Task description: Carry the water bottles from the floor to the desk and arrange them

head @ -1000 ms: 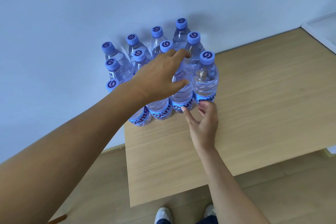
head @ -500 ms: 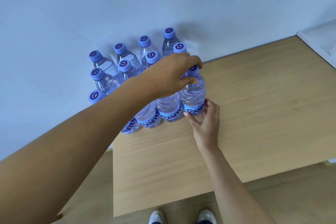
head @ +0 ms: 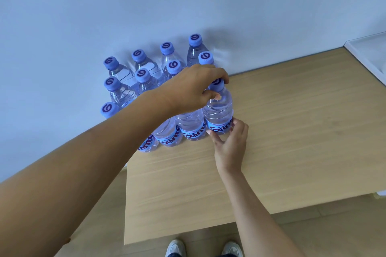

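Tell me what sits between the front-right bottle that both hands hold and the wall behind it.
In the head view, two more capped bottles stand in line between the front-right bottle and the wall.

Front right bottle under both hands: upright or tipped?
Roughly upright: the front right bottle stands on the desk, left hand gripping its cap, right hand at its label.
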`<move>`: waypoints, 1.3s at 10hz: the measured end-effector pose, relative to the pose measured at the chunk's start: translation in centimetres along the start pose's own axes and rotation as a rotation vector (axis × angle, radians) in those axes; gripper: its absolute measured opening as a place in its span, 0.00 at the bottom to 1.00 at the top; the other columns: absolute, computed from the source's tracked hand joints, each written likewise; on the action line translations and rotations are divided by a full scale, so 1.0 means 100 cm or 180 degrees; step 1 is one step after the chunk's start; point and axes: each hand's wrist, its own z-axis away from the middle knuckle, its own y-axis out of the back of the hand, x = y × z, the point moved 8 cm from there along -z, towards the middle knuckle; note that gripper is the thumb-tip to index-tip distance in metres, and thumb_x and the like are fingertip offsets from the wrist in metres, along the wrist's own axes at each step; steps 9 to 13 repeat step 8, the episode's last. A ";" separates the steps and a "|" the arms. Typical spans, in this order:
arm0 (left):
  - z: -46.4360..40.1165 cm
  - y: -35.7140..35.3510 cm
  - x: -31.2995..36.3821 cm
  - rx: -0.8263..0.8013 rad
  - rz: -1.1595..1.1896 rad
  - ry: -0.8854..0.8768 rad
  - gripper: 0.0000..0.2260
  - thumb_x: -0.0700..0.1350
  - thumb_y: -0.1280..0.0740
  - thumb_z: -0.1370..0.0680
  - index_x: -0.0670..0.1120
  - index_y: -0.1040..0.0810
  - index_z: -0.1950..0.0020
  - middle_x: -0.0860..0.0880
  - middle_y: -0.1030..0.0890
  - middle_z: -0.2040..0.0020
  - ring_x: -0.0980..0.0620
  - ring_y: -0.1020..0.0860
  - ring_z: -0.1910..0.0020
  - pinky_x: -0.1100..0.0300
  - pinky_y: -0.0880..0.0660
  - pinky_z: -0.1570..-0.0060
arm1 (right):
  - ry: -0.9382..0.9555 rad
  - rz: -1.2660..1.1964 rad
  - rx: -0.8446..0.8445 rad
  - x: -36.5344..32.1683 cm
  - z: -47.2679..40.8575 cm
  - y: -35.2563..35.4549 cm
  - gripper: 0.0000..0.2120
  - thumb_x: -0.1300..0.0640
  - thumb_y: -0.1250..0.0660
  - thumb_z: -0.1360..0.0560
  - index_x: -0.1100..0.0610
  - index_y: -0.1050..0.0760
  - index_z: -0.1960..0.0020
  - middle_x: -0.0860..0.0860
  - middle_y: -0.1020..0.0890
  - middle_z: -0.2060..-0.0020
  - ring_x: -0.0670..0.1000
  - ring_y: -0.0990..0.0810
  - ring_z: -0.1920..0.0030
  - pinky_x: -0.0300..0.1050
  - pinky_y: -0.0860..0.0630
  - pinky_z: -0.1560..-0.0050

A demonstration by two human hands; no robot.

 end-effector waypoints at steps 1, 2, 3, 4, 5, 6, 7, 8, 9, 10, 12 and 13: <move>-0.001 0.001 -0.002 0.0003 0.0041 0.0013 0.15 0.40 0.33 0.22 0.44 0.24 0.36 0.47 0.21 0.43 0.48 0.24 0.48 0.50 0.29 0.45 | -0.0066 0.0043 0.0046 0.000 0.002 -0.002 0.26 0.63 0.19 0.35 0.69 0.27 0.42 0.61 0.24 0.47 0.61 0.24 0.48 0.57 0.25 0.46; -0.001 0.002 -0.004 0.0004 0.0078 0.0010 0.15 0.39 0.33 0.23 0.45 0.24 0.36 0.47 0.21 0.43 0.47 0.24 0.49 0.50 0.29 0.45 | -0.0091 0.0094 0.0087 -0.002 0.004 -0.003 0.26 0.63 0.20 0.34 0.69 0.27 0.42 0.62 0.24 0.48 0.62 0.24 0.48 0.56 0.25 0.46; -0.001 0.002 -0.006 0.0026 0.0077 -0.0010 0.14 0.39 0.32 0.23 0.45 0.24 0.37 0.48 0.21 0.44 0.48 0.24 0.50 0.51 0.28 0.46 | -0.0067 0.0120 0.0110 -0.003 0.005 -0.003 0.26 0.63 0.20 0.34 0.69 0.28 0.42 0.62 0.25 0.48 0.62 0.24 0.48 0.58 0.25 0.46; 0.000 0.001 -0.005 0.0033 0.0057 -0.0033 0.14 0.40 0.32 0.23 0.45 0.24 0.37 0.48 0.21 0.44 0.49 0.25 0.52 0.52 0.29 0.46 | -0.0096 0.0119 0.0114 -0.006 0.007 -0.003 0.26 0.64 0.21 0.33 0.70 0.28 0.41 0.63 0.25 0.47 0.63 0.24 0.47 0.58 0.25 0.45; 0.002 0.000 -0.004 0.0050 0.0011 -0.0070 0.15 0.40 0.34 0.22 0.44 0.26 0.35 0.47 0.22 0.43 0.48 0.25 0.49 0.52 0.30 0.45 | -0.0134 0.0079 0.0068 -0.008 0.008 -0.005 0.27 0.65 0.21 0.33 0.70 0.29 0.39 0.63 0.26 0.46 0.62 0.25 0.45 0.56 0.26 0.43; 0.009 -0.002 -0.001 0.0171 -0.0024 -0.0104 0.20 0.42 0.35 0.21 0.46 0.31 0.29 0.46 0.24 0.40 0.47 0.25 0.45 0.57 0.31 0.48 | -0.0245 0.0078 -0.0122 -0.007 0.005 -0.004 0.27 0.69 0.24 0.34 0.69 0.30 0.38 0.62 0.27 0.43 0.61 0.25 0.42 0.45 0.29 0.41; 0.022 0.002 0.000 0.0510 -0.0074 -0.0074 0.27 0.49 0.34 0.21 0.50 0.39 0.24 0.47 0.25 0.36 0.48 0.25 0.46 0.59 0.33 0.56 | -0.0381 0.0115 -0.0427 -0.002 0.000 0.001 0.28 0.73 0.27 0.33 0.67 0.32 0.35 0.60 0.28 0.39 0.59 0.27 0.37 0.36 0.35 0.42; 0.042 0.011 -0.007 0.0755 0.0036 0.0208 0.27 0.51 0.35 0.21 0.49 0.39 0.24 0.50 0.28 0.31 0.48 0.27 0.38 0.50 0.26 0.50 | -0.0629 0.0232 -0.0849 -0.006 -0.002 0.010 0.31 0.71 0.29 0.30 0.64 0.35 0.30 0.58 0.30 0.33 0.57 0.31 0.32 0.29 0.41 0.44; 0.042 0.011 -0.007 0.0755 0.0036 0.0208 0.27 0.51 0.35 0.21 0.49 0.39 0.24 0.50 0.28 0.31 0.48 0.27 0.38 0.50 0.26 0.50 | -0.0629 0.0232 -0.0849 -0.006 -0.002 0.010 0.31 0.71 0.29 0.30 0.64 0.35 0.30 0.58 0.30 0.33 0.57 0.31 0.32 0.29 0.41 0.44; 0.042 0.011 -0.007 0.0755 0.0036 0.0208 0.27 0.51 0.35 0.21 0.49 0.39 0.24 0.50 0.28 0.31 0.48 0.27 0.38 0.50 0.26 0.50 | -0.0629 0.0232 -0.0849 -0.006 -0.002 0.010 0.31 0.71 0.29 0.30 0.64 0.35 0.30 0.58 0.30 0.33 0.57 0.31 0.32 0.29 0.41 0.44; 0.042 0.011 -0.007 0.0755 0.0036 0.0208 0.27 0.51 0.35 0.21 0.49 0.39 0.24 0.50 0.28 0.31 0.48 0.27 0.38 0.50 0.26 0.50 | -0.0629 0.0232 -0.0849 -0.006 -0.002 0.010 0.31 0.71 0.29 0.30 0.64 0.35 0.30 0.58 0.30 0.33 0.57 0.31 0.32 0.29 0.41 0.44; 0.042 0.011 -0.007 0.0755 0.0036 0.0208 0.27 0.51 0.35 0.21 0.49 0.39 0.24 0.50 0.28 0.31 0.48 0.27 0.38 0.50 0.26 0.50 | -0.0629 0.0232 -0.0849 -0.006 -0.002 0.010 0.31 0.71 0.29 0.30 0.64 0.35 0.30 0.58 0.30 0.33 0.57 0.31 0.32 0.29 0.41 0.44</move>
